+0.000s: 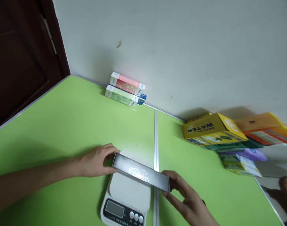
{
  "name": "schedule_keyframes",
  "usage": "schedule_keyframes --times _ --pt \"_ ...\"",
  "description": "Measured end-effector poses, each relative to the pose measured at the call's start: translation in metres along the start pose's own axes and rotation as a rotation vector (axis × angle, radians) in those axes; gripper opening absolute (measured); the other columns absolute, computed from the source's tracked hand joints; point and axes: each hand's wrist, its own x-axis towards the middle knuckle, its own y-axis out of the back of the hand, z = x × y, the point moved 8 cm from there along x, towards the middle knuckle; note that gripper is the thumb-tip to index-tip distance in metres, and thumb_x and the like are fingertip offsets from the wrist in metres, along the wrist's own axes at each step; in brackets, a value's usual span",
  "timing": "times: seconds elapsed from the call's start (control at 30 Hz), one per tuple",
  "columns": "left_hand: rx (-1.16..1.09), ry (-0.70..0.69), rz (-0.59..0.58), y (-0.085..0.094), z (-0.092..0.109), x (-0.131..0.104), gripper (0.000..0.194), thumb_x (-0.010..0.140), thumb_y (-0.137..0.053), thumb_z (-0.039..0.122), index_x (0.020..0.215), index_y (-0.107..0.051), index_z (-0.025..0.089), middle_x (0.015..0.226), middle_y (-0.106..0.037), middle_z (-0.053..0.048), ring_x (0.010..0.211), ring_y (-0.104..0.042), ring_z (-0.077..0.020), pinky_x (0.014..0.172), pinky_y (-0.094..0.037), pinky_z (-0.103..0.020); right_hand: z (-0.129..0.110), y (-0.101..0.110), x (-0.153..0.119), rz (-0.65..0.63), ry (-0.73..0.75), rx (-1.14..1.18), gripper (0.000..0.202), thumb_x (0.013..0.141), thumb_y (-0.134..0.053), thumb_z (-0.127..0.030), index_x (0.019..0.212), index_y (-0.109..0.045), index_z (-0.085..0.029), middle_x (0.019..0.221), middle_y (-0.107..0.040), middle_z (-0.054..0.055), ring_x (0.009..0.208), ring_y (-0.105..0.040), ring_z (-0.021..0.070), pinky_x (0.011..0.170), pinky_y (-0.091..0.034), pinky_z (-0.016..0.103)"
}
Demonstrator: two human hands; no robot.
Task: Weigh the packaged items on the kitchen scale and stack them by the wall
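A long silver-grey box (141, 172) with a white logo is held by its two ends over a white kitchen scale (130, 193). Its left end is between the thumb and fingers of my left hand (99, 160). My right hand (184, 197) pinches the right end, just beyond the scale's right side. The scale lies on the green table, with its dark display panel and round buttons toward me. The display shows no readable digits. Whether the box touches the platform is hard to tell.
Pink and green boxes (122, 95) are stacked against the wall. Yellow boxes (211, 128), an orange package (268, 128) and a purple one (251, 153) lie at the right. A metal seam (156, 138) crosses the green table (70, 119). A dark door stands at the left.
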Motion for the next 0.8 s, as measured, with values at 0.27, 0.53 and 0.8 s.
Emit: schedule_keyframes --times 0.27,0.53,0.8 --pt "0.08 -0.019 0.371 0.102 -0.003 0.058 0.039 0.082 -0.053 0.032 0.118 -0.052 0.017 0.103 -0.053 -0.007 0.086 -0.057 -0.0186 0.077 -0.051 -0.036 -0.023 0.035 0.127 0.158 0.096 0.339 0.037 0.082 -0.059 -0.039 0.115 -0.046 -0.027 0.094 -0.06 0.004 0.08 -0.061 0.018 0.07 -0.052 0.031" --pt "0.253 -0.08 0.768 0.192 -0.012 0.123 0.043 0.082 -0.051 0.026 0.125 -0.048 0.02 0.11 -0.046 -0.009 0.095 -0.053 -0.0209 0.083 -0.049 -0.039 -0.056 0.072 0.256 0.528 0.338 0.441 0.038 0.077 -0.063 -0.046 0.107 -0.054 -0.025 0.096 -0.058 0.001 0.067 -0.057 0.0124 0.06 -0.051 0.028" --pt "0.194 -0.162 0.893 0.216 -0.055 0.175 0.029 0.088 -0.042 0.044 0.092 -0.059 0.02 0.093 -0.058 -0.007 0.091 -0.056 -0.0203 0.083 -0.046 -0.035 -0.027 0.059 0.304 0.677 0.276 0.363 0.029 0.078 -0.061 -0.047 0.094 -0.053 -0.023 0.094 -0.056 0.003 0.061 -0.054 0.0114 0.055 -0.05 0.028"
